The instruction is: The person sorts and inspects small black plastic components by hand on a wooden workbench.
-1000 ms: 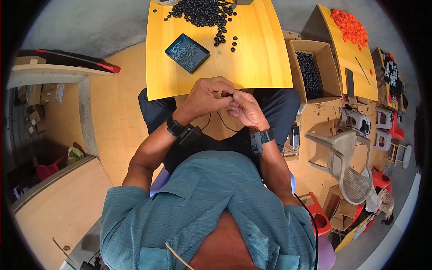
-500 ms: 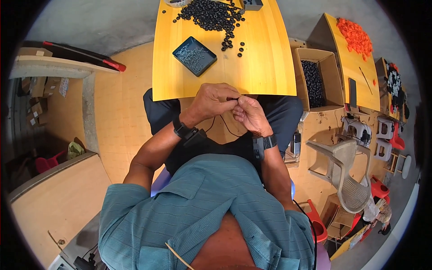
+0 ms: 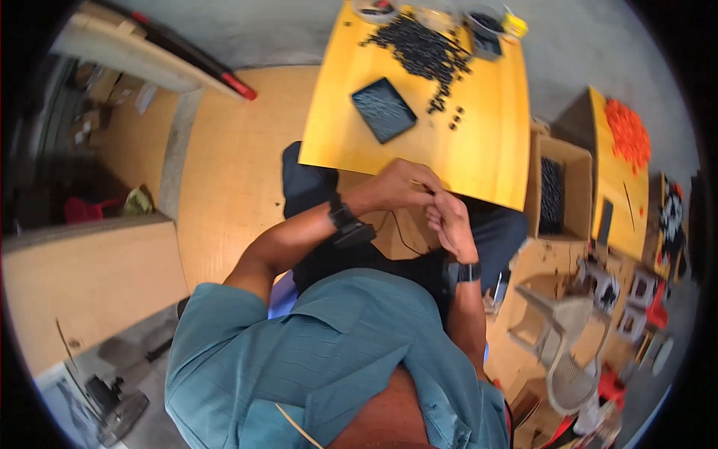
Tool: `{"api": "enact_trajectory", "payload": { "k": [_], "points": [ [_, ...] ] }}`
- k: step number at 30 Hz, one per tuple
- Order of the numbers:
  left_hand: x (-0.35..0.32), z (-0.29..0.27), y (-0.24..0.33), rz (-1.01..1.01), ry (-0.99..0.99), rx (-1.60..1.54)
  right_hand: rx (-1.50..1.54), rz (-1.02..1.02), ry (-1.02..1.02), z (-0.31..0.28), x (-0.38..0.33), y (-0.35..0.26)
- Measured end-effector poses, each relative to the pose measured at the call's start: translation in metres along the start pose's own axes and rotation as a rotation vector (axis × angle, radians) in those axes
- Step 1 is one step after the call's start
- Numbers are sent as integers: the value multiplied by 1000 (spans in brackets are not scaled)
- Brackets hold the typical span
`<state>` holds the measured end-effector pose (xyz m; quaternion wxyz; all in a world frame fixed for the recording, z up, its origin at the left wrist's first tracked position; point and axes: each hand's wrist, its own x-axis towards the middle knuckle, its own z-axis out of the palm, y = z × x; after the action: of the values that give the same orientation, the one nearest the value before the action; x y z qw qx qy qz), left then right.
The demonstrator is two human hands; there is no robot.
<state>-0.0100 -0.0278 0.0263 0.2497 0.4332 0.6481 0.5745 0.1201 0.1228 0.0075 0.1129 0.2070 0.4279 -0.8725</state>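
Note:
My left hand (image 3: 407, 184) and my right hand (image 3: 452, 221) meet just off the near edge of the yellow table (image 3: 479, 161). Thumbs and fingers of both are pinched together at one spot. Whatever small thing sits between them is hidden by the fingertips and blur. Beyond the hands, a dark square tray (image 3: 384, 110) holds many small, clear or greyish pieces. Farther back lies a spread pile of small black rings (image 3: 419, 51), with a few loose ones (image 3: 454, 120) trailing toward me.
At the table's far edge stand a round tub (image 3: 374, 10), a grey container (image 3: 488, 46) and a yellow item (image 3: 514, 25). Right of the table is a cardboard box (image 3: 574, 168) of black pieces. Beyond are a side table with orange pieces (image 3: 627, 135) and a beige chair (image 3: 570, 329).
The whole view has shifted and tilted, so table and hands appear farther right and lower. My hands stay pinched together near the table edge.

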Motion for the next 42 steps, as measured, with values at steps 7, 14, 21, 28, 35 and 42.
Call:
{"api": "enact_trajectory", "payload": {
  "k": [7,14,21,28,35,42],
  "points": [
    [-5,17,0,-306,110,203,-60,-190,4,12,13,21],
    [7,21,8,-100,178,534,-95,-242,20,15,11,17],
    [8,23,-15,206,224,625,-99,-238,86,21,17,17],
    [5,20,-25,-83,298,-199,300,-147,-159,-3,19,8],
    [-18,1,-31,-288,207,42,489,-296,-222,-25,14,-5],
    [-26,18,-23,-384,239,-86,590,-368,-222,-31,10,-12]
  ]
}}
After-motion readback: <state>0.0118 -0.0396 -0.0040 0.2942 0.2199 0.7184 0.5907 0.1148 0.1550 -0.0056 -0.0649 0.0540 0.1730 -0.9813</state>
